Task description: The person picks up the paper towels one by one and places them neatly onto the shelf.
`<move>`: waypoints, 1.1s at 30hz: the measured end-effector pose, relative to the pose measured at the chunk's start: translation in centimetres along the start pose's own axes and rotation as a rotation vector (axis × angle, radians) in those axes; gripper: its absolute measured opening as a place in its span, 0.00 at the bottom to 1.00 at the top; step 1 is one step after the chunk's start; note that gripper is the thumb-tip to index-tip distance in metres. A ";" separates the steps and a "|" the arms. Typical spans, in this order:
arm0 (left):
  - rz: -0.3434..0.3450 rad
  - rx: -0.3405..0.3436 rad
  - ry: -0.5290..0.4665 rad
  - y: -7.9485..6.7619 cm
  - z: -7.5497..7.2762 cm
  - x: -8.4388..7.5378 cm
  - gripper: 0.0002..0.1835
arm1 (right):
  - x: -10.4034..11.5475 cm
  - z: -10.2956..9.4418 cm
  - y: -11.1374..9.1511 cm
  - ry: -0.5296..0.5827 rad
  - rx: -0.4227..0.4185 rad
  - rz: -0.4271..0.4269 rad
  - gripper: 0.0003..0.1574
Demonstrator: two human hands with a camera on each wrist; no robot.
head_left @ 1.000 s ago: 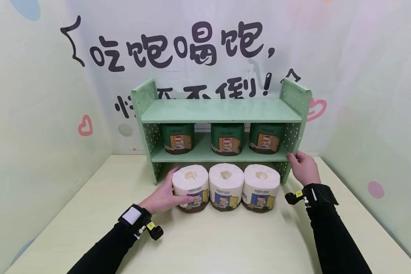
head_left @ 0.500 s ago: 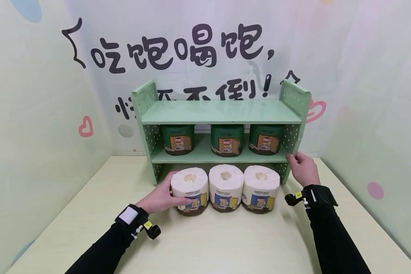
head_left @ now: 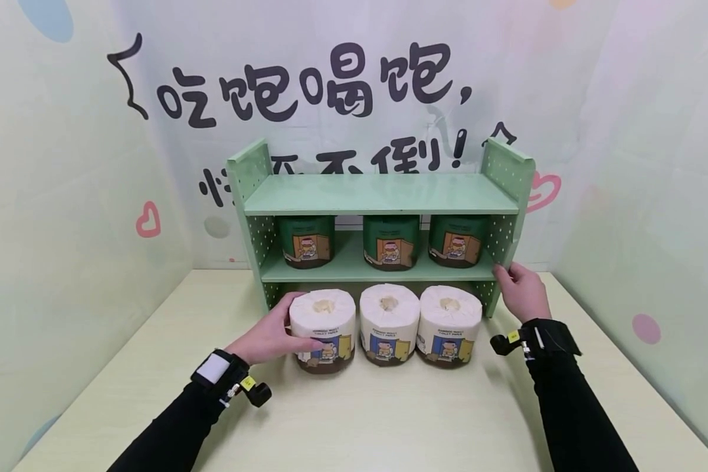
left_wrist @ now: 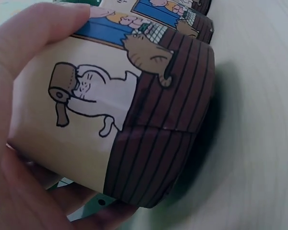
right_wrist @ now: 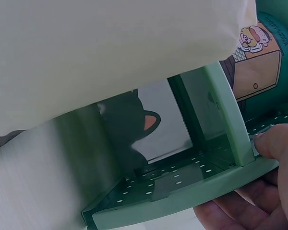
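Note:
In the head view, my left hand [head_left: 268,335] grips the leftmost white toilet paper roll [head_left: 322,328], thumb on its printed front. The left wrist view has this roll [left_wrist: 101,96] close up; I cannot tell whether its base touches the table. To its right, a middle roll [head_left: 389,321] and a right roll [head_left: 450,322] stand upright in front of the green shelf [head_left: 383,195]. My right hand [head_left: 525,293] holds the shelf's right side panel at the height of its middle board. In the right wrist view, the right hand's fingers [right_wrist: 249,206] lie on the panel's outer side.
Several green toilet paper rolls, such as the centre one [head_left: 391,241], stand on the shelf's middle board. The pale table [head_left: 354,426] stretches out in front, with a printed cloth wall [head_left: 354,65] behind the shelf.
My left hand has drawn the leftmost roll left and slightly nearer, widening the gap to the middle roll. My right hand stays on the shelf panel.

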State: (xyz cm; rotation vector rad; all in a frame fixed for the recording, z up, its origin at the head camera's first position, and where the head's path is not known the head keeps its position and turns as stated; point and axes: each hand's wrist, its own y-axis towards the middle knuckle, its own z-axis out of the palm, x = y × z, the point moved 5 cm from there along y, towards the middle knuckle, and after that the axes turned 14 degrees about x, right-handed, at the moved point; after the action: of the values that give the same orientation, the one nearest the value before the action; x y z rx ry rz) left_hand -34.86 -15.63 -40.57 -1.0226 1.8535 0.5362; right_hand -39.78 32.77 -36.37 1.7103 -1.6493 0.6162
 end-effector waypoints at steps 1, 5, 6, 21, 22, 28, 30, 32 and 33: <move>0.007 0.004 0.002 -0.1 -0.1 -0.1 0.57 | 0.0 0.0 0.0 0.000 -0.001 -0.001 0.31; 0.028 0.016 -0.020 -0.4 -0.6 -0.7 0.55 | 0.1 0.0 0.0 0.003 0.003 0.000 0.32; 0.038 0.020 -0.029 -0.5 -0.7 -0.8 0.54 | 0.1 0.0 0.0 0.005 0.005 0.001 0.32; 0.164 0.017 -0.084 -2.1 -3.1 -4.0 0.49 | 0.1 -0.1 -0.2 0.005 -0.004 0.000 0.33; 0.170 0.014 -0.081 -2.2 -3.2 -4.3 0.49 | 0.1 -0.1 -0.2 0.007 -0.006 0.001 0.33; 0.218 0.017 -0.072 -2.6 -3.5 -6.1 0.49 | 0.3 0.1 -0.1 0.023 0.002 0.011 0.34; 0.230 0.019 -0.066 -2.5 -3.5 -6.9 0.48 | 0.3 0.1 -0.2 0.022 0.004 0.015 0.34; 0.250 0.025 -0.063 -2.1 -3.6 -7.8 0.48 | 0.3 0.1 -0.2 0.019 0.004 0.017 0.34; 0.260 0.027 -0.058 -1.9 -3.6 -8.3 0.48 | 0.3 0.0 -0.3 0.018 0.003 0.018 0.34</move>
State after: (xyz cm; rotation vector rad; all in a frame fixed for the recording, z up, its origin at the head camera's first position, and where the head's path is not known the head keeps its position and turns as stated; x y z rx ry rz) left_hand -33.20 -15.75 -31.42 -0.7444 1.9479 0.6845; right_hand -39.50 32.56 -36.23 1.6888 -1.6542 0.6404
